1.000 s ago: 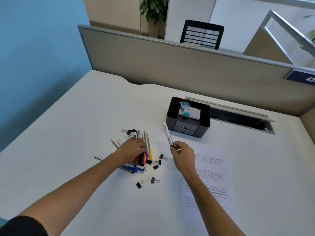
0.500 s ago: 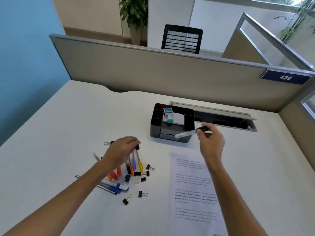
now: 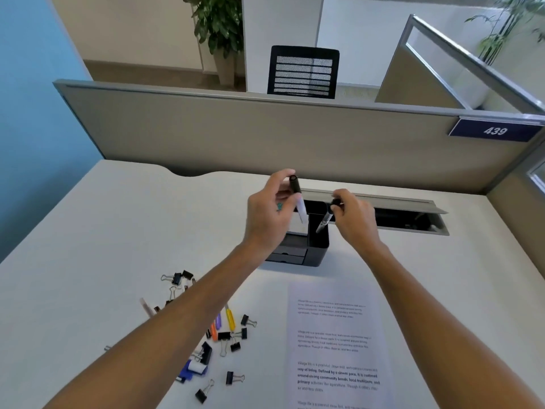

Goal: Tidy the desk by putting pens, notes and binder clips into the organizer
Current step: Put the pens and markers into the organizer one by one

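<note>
Head view: both hands hold pens over the organizer [image 3: 317, 246].
Left hand [image 3: 269, 218] grips a white pen [image 3: 298, 202] above it; right hand [image 3: 355, 221] pinches a dark pen [image 3: 324, 221] over its right compartment. Clips [image 3: 233, 339] lie nearer, left.

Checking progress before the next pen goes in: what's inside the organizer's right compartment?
The pen in the right hand has its tip inside the organizer. Its walls hide anything deeper.

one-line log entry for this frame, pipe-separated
phase: pens into organizer | left hand: holds white pen over it | right hand: lowers grey pen into right compartment | desk: clips, pens, printed sheet remain
</note>
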